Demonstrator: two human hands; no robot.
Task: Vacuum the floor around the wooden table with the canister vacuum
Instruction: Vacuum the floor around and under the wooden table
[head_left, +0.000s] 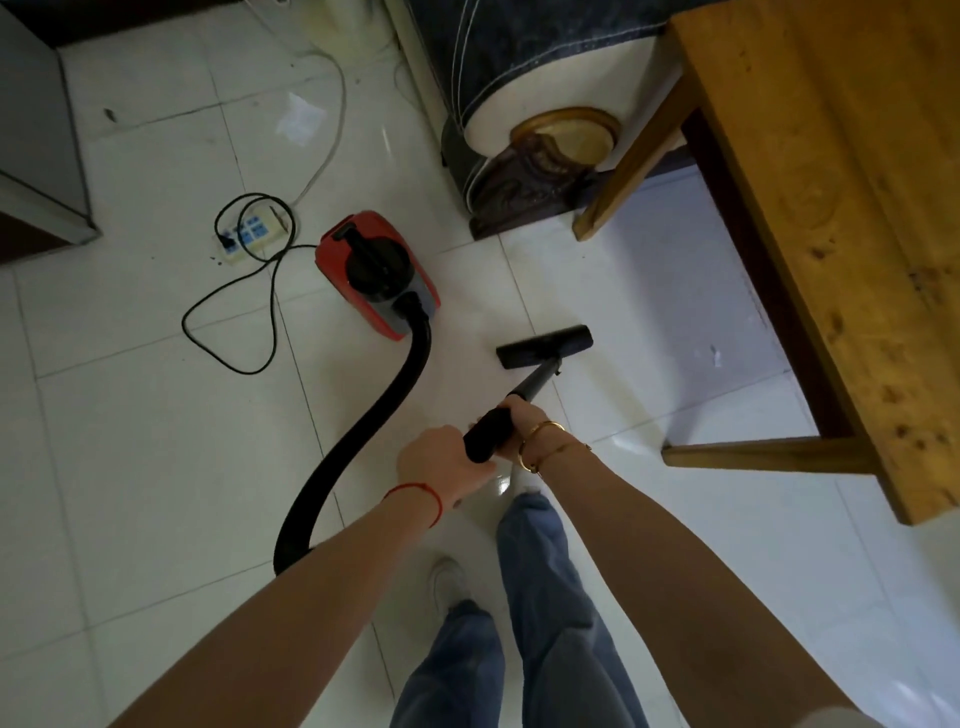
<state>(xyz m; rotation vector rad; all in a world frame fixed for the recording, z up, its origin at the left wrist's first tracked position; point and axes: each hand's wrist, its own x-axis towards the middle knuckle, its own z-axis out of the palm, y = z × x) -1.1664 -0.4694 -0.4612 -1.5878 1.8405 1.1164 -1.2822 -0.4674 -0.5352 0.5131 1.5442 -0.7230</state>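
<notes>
While both hands are wrapping round the black wand (511, 408), the floor head (544, 345) is lying flat on the white tiled floor (156, 441), just off the near corner of the wooden table (831, 208). The left hand (441, 462) is gripping the thick upper handle of the wand, fingers curled under it, and the right hand (519, 415) is holding the thinner tube just below, closer to the table, with its fingers closed round the tube. The wand is slanting down from the hands toward the floor head, which is sitting out in the open beside the table and not beneath it.

Further from the table, on the far side of the floor head, the red canister vacuum (376, 273) is standing on the tiles, and its black hose (384, 410) is curving from the canister's front down past the left forearm. Beyond the canister, still further from the table, a power strip (249, 236) is lying on the floor with a black cord (234, 322) looping loosely around it (a pale cable is also trailing off from it toward the wall). Right against the table's far leg, an upholstered sofa arm (545, 130) with dark carved trim is standing. Blue trouser legs and one white shoe (449, 579) are showing below the hands.
</notes>
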